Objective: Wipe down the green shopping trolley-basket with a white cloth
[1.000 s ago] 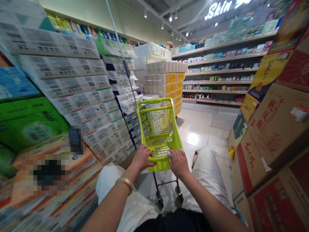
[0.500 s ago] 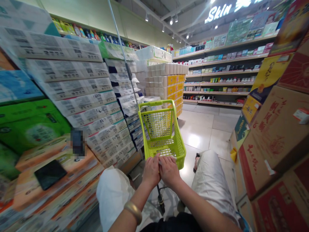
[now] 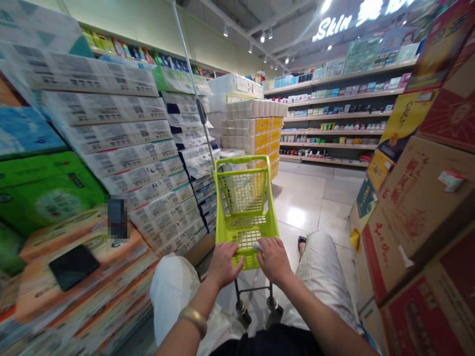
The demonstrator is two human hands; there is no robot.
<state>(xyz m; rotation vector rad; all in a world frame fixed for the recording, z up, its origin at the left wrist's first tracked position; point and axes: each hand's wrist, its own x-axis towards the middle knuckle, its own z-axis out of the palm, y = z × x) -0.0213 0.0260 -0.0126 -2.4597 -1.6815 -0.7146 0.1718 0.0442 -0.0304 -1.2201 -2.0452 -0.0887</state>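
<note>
Lime-green toy-sized cart near, mid-scene, two hands apart on it.
The left hand lies over its near rim, grip unclear; rightward, the right hand pinches a white wad. The cart looks light, stiff, easily rolled; its far handle offers firmest hold.

Lime-green cart, grid-patterned; small wad apparently white

From my remote seat, I see a lime-green plastic shopping cart standing upright at centre, its lattice basket over dark legs and casters. I see a small white wad at its near edge, right of the middle.
</note>
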